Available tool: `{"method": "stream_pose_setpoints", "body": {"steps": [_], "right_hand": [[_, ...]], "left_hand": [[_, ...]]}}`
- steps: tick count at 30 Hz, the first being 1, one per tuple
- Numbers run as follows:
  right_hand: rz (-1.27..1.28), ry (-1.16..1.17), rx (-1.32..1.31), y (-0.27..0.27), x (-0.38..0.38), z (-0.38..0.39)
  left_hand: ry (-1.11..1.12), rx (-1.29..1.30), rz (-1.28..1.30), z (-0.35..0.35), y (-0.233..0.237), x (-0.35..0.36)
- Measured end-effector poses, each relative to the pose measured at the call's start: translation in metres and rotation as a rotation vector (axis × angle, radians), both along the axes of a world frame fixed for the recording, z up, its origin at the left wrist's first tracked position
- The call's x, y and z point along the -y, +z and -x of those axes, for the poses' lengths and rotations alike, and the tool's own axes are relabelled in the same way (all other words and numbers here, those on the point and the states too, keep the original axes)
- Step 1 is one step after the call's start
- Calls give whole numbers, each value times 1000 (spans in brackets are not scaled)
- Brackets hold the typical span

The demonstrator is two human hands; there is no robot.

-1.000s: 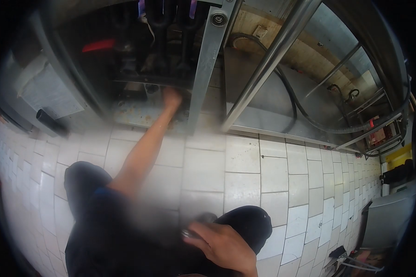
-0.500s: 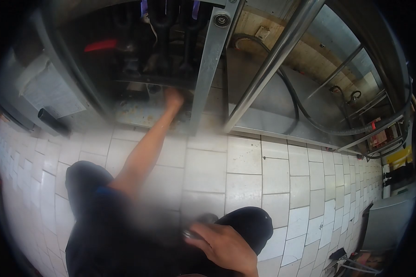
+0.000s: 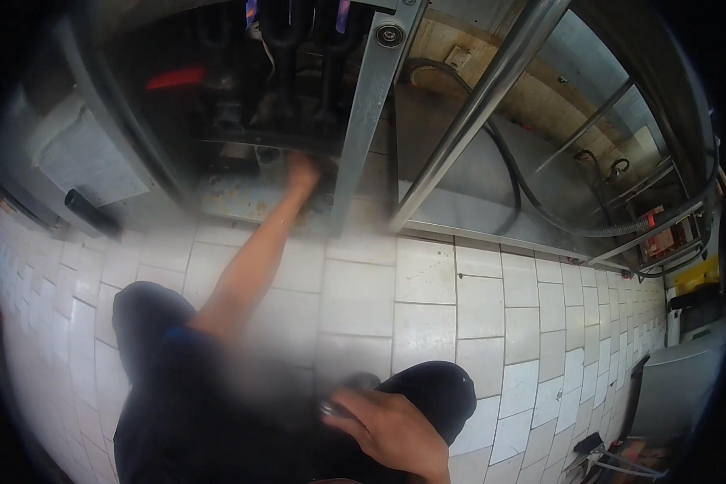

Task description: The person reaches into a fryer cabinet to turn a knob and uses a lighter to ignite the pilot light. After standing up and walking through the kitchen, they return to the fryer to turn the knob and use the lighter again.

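One left hand (image 3: 302,176) inside the dark cabinet (image 3: 210,97), finger spread unclear, right hand (image 3: 399,430) curled around a blurred metallic object (image 3: 335,410), no legible writing.

The left hand (image 3: 302,171) reaches inside a cabinet (image 3: 367,105) near dark pipes (image 3: 285,89).

Pale tiled floor (image 3: 426,327) with specks (image 3: 461,275)

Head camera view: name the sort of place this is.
Probably a commercial kitchen's cooking or washing area: stainless-steel shelf under a tubular frame, corrugated hose, and tiled floor beside an opened appliance with dark pipes.
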State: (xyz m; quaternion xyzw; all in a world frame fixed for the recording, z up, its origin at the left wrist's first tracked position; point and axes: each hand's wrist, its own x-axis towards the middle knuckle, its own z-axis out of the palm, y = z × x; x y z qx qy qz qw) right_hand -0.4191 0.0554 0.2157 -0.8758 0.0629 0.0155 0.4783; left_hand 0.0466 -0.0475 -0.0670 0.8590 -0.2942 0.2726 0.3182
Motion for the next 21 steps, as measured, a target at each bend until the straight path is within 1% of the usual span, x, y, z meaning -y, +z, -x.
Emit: {"method": "stream_pose_setpoints", "body": {"steps": [2,3,5,6,8,12,15,17,18,20,21], "right_hand": [[0,6,-5,0,0,0],[1,6,-5,0,1,0],[11,10,-20,1,1,0],[12,10,-19,1,1,0],[10,18,-42,1,1,0],[17,14,-43,6,-1,-2],[31,7,-57,19,-4,-7],[38,0,-18,19,-4,-7],[38,-1,-18,14,-3,-5],[17,17,-19,0,0,2],[17,17,-19,0,0,2]], "left_hand": [[-115,-404,52,11,14,-5],[-115,-404,53,12,15,-6],[-120,-323,54,15,17,-6],[-120,-323,55,18,20,-6],[-17,-119,244,24,27,-6],[-42,-72,255,14,14,-3],[-59,-27,199,8,5,-1],[-35,98,79,0,-4,1],[-36,98,79,-3,-10,2],[57,270,-46,-8,-22,4],[57,270,-45,-2,-12,2]]}}
